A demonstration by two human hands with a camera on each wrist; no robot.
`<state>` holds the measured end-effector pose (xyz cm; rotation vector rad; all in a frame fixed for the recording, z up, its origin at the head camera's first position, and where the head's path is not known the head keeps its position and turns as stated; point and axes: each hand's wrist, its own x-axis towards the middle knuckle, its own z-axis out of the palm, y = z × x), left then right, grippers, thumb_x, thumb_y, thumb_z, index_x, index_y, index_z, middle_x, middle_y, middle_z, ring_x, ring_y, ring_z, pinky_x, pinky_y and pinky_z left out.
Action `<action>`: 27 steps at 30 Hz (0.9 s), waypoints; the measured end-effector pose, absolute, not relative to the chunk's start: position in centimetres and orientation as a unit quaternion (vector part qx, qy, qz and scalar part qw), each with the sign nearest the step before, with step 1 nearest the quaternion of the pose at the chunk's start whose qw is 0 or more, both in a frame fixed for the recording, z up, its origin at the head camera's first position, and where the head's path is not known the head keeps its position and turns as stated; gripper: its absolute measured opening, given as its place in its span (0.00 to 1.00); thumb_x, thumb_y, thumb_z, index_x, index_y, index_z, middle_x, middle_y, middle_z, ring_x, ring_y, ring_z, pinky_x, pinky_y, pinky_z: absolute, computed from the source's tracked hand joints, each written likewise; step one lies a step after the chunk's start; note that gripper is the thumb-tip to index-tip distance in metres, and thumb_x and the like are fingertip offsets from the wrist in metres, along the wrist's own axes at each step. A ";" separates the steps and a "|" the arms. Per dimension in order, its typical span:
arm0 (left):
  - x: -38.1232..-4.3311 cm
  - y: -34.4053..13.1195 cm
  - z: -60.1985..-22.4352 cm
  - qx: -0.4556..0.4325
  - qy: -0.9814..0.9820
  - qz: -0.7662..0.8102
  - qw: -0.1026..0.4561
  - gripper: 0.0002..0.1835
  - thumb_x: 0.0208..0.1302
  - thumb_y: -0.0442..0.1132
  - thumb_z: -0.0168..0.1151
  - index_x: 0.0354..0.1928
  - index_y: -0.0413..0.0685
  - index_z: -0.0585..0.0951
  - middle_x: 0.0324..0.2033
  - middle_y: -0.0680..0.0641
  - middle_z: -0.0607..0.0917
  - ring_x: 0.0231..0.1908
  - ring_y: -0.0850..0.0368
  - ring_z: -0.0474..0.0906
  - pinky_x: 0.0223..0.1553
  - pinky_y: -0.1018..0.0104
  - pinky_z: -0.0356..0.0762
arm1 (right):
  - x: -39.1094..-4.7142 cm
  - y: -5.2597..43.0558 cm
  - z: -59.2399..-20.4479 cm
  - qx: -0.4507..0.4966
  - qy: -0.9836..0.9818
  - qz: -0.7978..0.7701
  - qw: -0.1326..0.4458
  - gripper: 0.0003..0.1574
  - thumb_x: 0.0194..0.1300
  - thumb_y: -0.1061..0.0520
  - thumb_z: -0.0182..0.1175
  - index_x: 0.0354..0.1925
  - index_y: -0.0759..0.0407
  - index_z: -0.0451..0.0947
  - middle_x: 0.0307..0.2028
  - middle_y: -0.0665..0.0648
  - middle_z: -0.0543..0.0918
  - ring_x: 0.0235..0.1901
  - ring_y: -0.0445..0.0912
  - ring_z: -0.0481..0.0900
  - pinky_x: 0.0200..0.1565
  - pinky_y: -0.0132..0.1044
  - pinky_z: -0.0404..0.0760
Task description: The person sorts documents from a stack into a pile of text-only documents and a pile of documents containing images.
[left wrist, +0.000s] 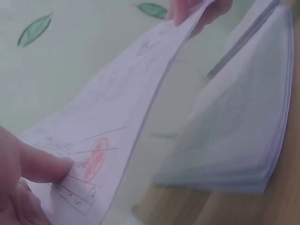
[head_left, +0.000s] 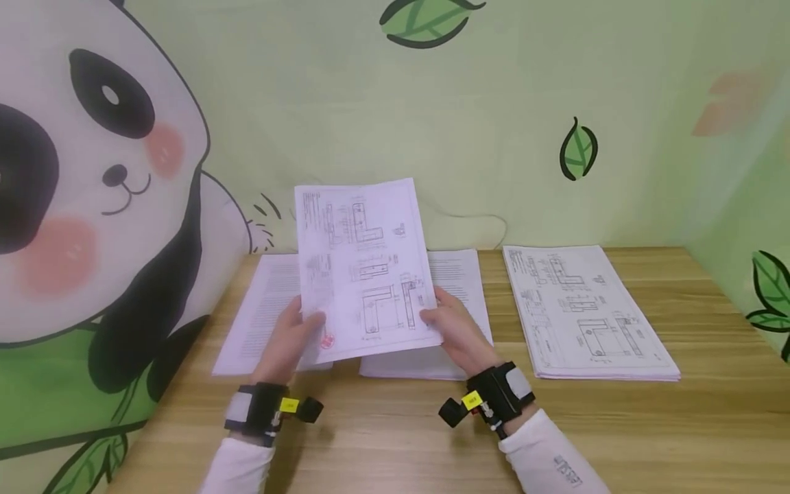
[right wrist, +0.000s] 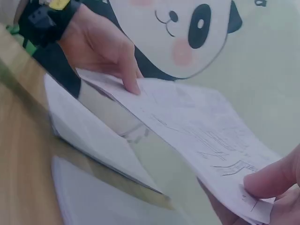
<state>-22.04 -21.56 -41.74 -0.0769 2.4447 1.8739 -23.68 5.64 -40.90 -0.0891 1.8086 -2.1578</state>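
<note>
Between both hands a sheet of paper with technical drawings (head_left: 389, 254) is held up, tilted, above the table; whether it is one sheet or several cannot be told. My left hand (head_left: 285, 339) grips its lower left edge, thumb on the printed face beside a red stamp (left wrist: 97, 159). At the lower right edge my right hand (head_left: 459, 329) pinches it, thumb on top and fingers behind, as the right wrist view also shows. Beneath it, a middle paper stack (head_left: 459, 288) is partly hidden. A left paper stack (head_left: 259, 322) with printed text lies by my left hand.
To the right lies a stack of drawing sheets (head_left: 592, 315) with a similar print. The wooden table (head_left: 395, 425) ends at a pale green backdrop (head_left: 494, 103) with a painted panda (head_left: 117, 226). A thin cord or line (head_left: 487, 216) shows against the backdrop.
</note>
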 end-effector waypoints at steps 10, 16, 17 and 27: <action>-21.9 -13.0 -40.7 0.056 0.772 0.633 0.027 0.28 0.67 0.35 0.47 0.68 0.56 0.58 0.55 0.46 0.76 0.48 0.50 0.77 0.51 0.53 0.76 | -22.1 12.9 -39.9 -0.011 0.755 -0.652 0.076 0.33 0.70 0.58 0.43 0.70 0.49 0.49 0.58 0.59 0.73 0.54 0.52 0.75 0.49 0.41 0.76; -21.9 -7.9 -40.9 0.077 0.761 0.642 0.058 0.27 0.69 0.34 0.44 0.68 0.56 0.56 0.53 0.45 0.77 0.45 0.52 0.77 0.50 0.58 0.73 | -21.1 17.2 -39.4 -0.031 0.805 -0.592 0.031 0.36 0.71 0.59 0.38 0.73 0.49 0.39 0.59 0.63 0.71 0.52 0.55 0.76 0.43 0.39 0.79; -22.0 -7.2 -40.9 0.081 0.759 0.644 0.061 0.27 0.69 0.34 0.44 0.68 0.56 0.56 0.52 0.45 0.78 0.44 0.52 0.77 0.49 0.59 0.74 | -21.0 18.0 -39.2 -0.038 0.811 -0.584 0.028 0.36 0.72 0.59 0.37 0.73 0.49 0.38 0.60 0.63 0.70 0.52 0.56 0.76 0.43 0.39 0.79; -22.0 -1.4 -41.4 0.103 0.712 0.686 0.109 0.25 0.66 0.39 0.52 0.63 0.67 0.63 0.47 0.48 0.83 0.42 0.55 0.82 0.43 0.62 0.77 | -21.2 25.7 -38.0 -0.028 0.867 -0.498 0.008 0.36 0.73 0.54 0.39 0.73 0.56 0.41 0.56 0.74 0.73 0.42 0.57 0.80 0.32 0.38 0.79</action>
